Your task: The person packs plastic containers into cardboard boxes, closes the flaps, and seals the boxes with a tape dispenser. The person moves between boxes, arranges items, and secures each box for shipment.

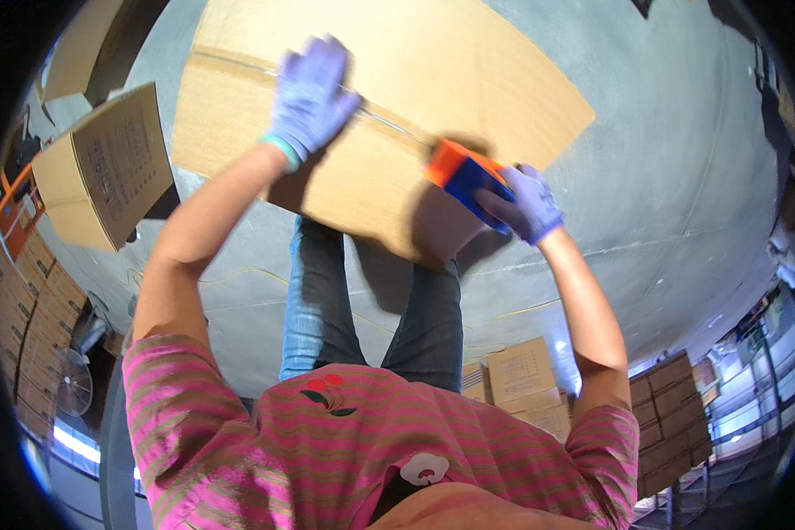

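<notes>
A large cardboard box (430,73) lies in front of my legs, its centre seam running slantwise across the upper face. Flat on that seam rests my left hand (308,99), in a lilac knitted glove with a teal cuff, thumb spread and nothing held. My right hand (527,205), gloved alike, grips an orange and blue tape dispenser (460,172) over the seam near the box's right side. A thin shiny line of what looks like clear tape (394,124) runs along the seam between hand and dispenser. The dispenser's front end is blurred, and its underside is hidden.
Another cardboard box (106,172) with printing stands on the grey floor (662,165) at left, by an orange metal frame (21,179). Stacked cartons (30,318) and a fan (74,381) are at lower left. More cartons (520,371) stand behind me at right.
</notes>
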